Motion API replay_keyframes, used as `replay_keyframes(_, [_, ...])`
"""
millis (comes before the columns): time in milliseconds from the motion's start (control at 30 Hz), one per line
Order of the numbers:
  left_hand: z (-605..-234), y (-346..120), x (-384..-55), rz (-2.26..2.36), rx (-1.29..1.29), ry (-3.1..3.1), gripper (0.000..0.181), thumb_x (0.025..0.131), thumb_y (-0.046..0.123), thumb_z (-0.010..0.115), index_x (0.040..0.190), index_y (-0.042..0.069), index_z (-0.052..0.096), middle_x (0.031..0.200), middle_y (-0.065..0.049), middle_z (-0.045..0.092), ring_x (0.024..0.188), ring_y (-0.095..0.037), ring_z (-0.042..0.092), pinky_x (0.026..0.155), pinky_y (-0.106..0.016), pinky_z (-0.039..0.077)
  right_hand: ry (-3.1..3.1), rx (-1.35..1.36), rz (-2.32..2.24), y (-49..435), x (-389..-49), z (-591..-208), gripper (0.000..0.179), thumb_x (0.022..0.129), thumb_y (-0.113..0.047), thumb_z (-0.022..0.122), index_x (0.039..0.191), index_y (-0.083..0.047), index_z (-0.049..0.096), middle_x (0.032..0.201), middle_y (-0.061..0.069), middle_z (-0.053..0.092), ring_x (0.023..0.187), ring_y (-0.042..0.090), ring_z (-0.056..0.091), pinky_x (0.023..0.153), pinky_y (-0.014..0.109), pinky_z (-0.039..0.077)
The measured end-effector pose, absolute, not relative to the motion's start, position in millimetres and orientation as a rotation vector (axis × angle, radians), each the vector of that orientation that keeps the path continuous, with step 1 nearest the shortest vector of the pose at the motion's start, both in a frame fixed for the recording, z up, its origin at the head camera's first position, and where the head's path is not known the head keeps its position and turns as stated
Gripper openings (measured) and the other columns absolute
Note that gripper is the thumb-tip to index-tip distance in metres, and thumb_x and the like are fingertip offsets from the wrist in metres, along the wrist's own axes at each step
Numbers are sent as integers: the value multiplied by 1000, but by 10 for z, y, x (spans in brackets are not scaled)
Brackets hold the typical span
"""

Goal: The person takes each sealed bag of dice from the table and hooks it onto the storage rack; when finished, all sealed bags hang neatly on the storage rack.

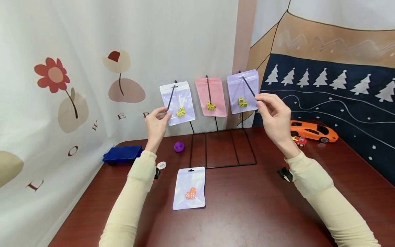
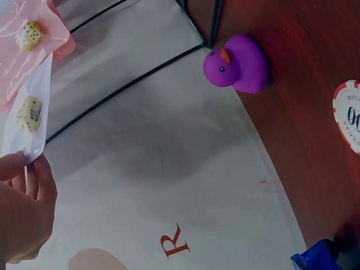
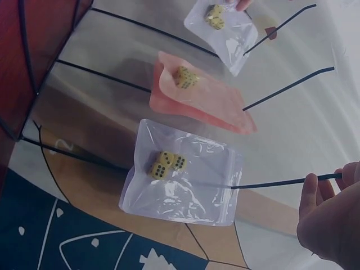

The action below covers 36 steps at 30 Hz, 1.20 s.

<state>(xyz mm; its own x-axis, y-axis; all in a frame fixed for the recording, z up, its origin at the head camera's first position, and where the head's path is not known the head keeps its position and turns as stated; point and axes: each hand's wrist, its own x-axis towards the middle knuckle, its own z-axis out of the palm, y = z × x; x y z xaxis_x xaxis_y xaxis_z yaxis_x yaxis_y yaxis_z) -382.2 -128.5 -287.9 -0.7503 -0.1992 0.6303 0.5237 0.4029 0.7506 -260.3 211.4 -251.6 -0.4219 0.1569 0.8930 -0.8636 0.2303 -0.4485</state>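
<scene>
A black wire rack (image 1: 226,167) carries three zip pouches on its hooks, each with yellow dice inside. My left hand (image 1: 156,127) pinches the left edge of the leftmost, pale lilac pouch (image 1: 182,96), as the left wrist view shows at the pouch (image 2: 42,118). With thumb and finger, my right hand (image 1: 274,116) holds the end of the right-hand hook (image 3: 270,184), on which a lilac pouch (image 3: 185,180) hangs. Between them hangs the pink pouch (image 1: 211,91). Flat on the table lies another pale lilac pouch (image 1: 197,178), holding orange dice (image 1: 190,193).
A purple rubber duck (image 1: 179,147) and a poker chip (image 1: 161,165) sit left of the rack's base, near a blue toy trailer (image 1: 121,154). On the right stand an orange toy car (image 1: 314,131) and a small red toy vehicle (image 1: 298,141). Printed curtains hang behind.
</scene>
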Motion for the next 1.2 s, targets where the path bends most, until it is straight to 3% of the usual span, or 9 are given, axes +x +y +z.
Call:
replay_keyframes(367, [-2913,-1340,-3914,-1379,-206,-2038,24,83,7,73,107,6,72,101,-7,68,84,-18,67,60,-18,51,-1610,715,1329,2105,-2608,-2520,16,88,18,54,103,20,60,107,31,57,96,15,59,89,24,51])
replay_keyframes(700, [-2880,-1325,-3896,-1371,-193,-2086,26,84,9,73,110,9,72,100,-7,68,85,-18,67,63,-22,53,-1606,690,1367,2079,-2606,-2525,16,87,19,54,102,20,60,107,30,57,95,15,59,89,23,51])
replay_keyframes(867, [-2866,-1348,-3866,-1373,-228,-2094,30,84,12,73,113,10,70,110,-8,67,96,-20,66,77,-30,56,-1603,694,1382,2066,-2606,-2503,17,87,19,54,103,21,60,108,29,58,97,21,59,90,24,51])
replay_keyframes(1033, [-2815,-1371,-3825,-1376,-281,-2046,32,83,8,70,115,5,68,118,-10,63,110,-22,59,95,-32,49,-1602,672,1382,2077,-2591,-2458,17,88,17,54,104,20,60,108,22,60,97,21,59,90,24,51])
replay_keyframes(1200, [-2777,-1443,-3679,-1359,-328,-2014,31,83,2,69,114,0,67,114,-12,64,109,-25,59,95,-34,49,-1590,659,1392,2084,-2580,-2459,17,89,17,52,104,20,60,108,13,62,96,25,59,90,24,51])
